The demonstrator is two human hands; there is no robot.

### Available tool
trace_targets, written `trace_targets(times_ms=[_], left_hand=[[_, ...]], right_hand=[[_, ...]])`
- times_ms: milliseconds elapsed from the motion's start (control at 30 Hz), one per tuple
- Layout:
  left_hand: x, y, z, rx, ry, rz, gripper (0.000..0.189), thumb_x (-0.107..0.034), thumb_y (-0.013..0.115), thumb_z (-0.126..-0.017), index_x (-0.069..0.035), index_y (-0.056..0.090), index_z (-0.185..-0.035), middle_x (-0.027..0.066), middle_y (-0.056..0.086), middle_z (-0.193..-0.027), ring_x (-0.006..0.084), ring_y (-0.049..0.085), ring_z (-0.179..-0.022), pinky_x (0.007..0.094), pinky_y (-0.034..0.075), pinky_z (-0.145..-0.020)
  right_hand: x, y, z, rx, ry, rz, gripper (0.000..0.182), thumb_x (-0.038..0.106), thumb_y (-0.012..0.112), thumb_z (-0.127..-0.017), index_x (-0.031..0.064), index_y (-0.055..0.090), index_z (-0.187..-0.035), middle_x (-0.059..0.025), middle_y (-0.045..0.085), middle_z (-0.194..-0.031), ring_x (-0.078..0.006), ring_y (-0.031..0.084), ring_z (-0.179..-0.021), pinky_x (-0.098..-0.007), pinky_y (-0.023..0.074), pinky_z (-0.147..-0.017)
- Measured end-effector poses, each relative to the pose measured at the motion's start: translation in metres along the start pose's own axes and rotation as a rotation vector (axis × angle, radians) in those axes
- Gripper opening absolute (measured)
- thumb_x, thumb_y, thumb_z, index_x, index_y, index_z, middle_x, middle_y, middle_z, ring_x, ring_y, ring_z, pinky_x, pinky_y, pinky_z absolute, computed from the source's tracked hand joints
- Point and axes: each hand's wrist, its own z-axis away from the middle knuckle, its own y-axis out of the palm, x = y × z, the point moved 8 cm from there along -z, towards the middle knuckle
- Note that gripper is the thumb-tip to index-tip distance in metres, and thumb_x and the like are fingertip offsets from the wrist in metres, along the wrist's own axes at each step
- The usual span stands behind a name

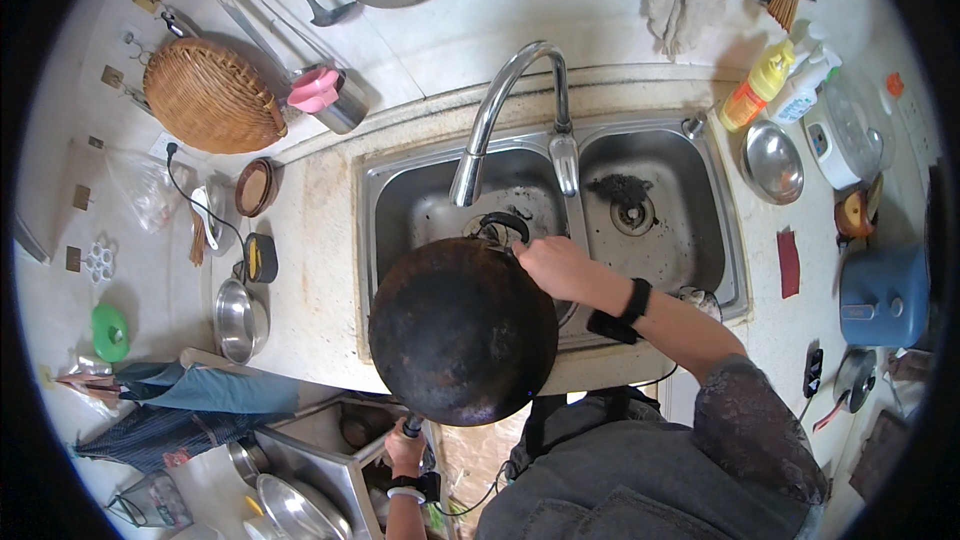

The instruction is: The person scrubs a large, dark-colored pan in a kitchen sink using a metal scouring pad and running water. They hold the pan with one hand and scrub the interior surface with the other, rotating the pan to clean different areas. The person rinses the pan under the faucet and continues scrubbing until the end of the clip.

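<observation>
A wok [465, 334] with a blackened, rust-patched underside is held bottom up, tilted, over the front of the left sink basin [420, 199]. My left hand [405, 451] is closed around its long handle [412, 426], below the wok near the counter's front edge. At the opposite rim, my right hand [551, 266] is closed beside the black loop handle [506, 222]. A small metallic piece shows by its fingertips; whether it is a tool or part of the wok is unclear. In the right basin [682, 240], a dark scouring pad [621, 187] lies by the drain, among black specks.
A chrome faucet [517, 75] arches over the left basin. Steel bowls [238, 321] and a corded black device [261, 258] stand on the left counter. Spray bottles [757, 86], a steel bowl [772, 162] and a blue appliance [881, 298] line the right side.
</observation>
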Motion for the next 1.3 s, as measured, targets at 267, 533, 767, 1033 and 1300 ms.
trace_targets(times_ms=[267,533,767,1033,1300], left_hand=[[-0.003,-0.003,0.0,0.003,-0.013,-0.028,0.023,-0.011,0.068,-0.065,-0.008,0.068,-0.088,0.017,0.067,-0.077,0.0362,0.065,-0.072,0.0416,0.053,-0.066],[-0.009,-0.014,0.0,-0.038,-0.002,-0.016,0.024,-0.012,0.071,-0.064,-0.002,0.067,-0.086,0.0212,0.065,-0.075,0.0378,0.064,-0.074,0.0413,0.052,-0.064],[-0.013,-0.017,-0.003,0.079,-0.027,-0.09,0.033,-0.008,0.07,-0.062,0.005,0.066,-0.092,0.0222,0.066,-0.076,0.0373,0.065,-0.072,0.0404,0.053,-0.064],[-0.016,-0.016,-0.004,0.067,0.006,-0.072,0.022,-0.005,0.067,-0.061,0.002,0.065,-0.083,0.0217,0.064,-0.071,0.0404,0.062,-0.067,0.0424,0.051,-0.06],[-0.016,-0.009,-0.007,0.064,0.0,-0.026,0.019,-0.004,0.066,-0.063,0.0,0.064,-0.081,0.0201,0.064,-0.07,0.0403,0.062,-0.065,0.0429,0.05,-0.059]], right_hand=[[0.014,-0.019,0.001,0.114,-0.087,0.059,0.016,-0.001,0.058,-0.072,-0.0057,0.059,-0.087,-0.0203,0.064,-0.074,-0.0351,0.065,-0.073,-0.0418,0.0532,-0.061],[0.014,-0.021,0.02,0.159,-0.081,0.031,0.024,0.001,0.056,-0.076,-0.0072,0.057,-0.099,-0.0194,0.062,-0.069,-0.0354,0.064,-0.069,-0.0419,0.0522,-0.059],[0.005,-0.009,0.026,0.071,0.015,0.017,0.03,0.002,0.054,-0.077,-0.0088,0.055,-0.105,-0.0182,0.061,-0.066,-0.0348,0.064,-0.066,-0.0414,0.0518,-0.058],[-0.014,0.006,0.032,0.028,0.099,-0.064,0.04,0.002,0.055,-0.076,-0.0069,0.053,-0.115,-0.0173,0.058,-0.062,-0.0339,0.063,-0.064,-0.0432,0.0499,-0.055],[0.008,-0.004,0.045,-0.066,0.024,0.081,0.04,0.004,0.056,-0.075,-0.0093,0.051,-0.112,-0.0151,0.059,-0.061,-0.0328,0.064,-0.062,-0.042,0.0503,-0.054]])
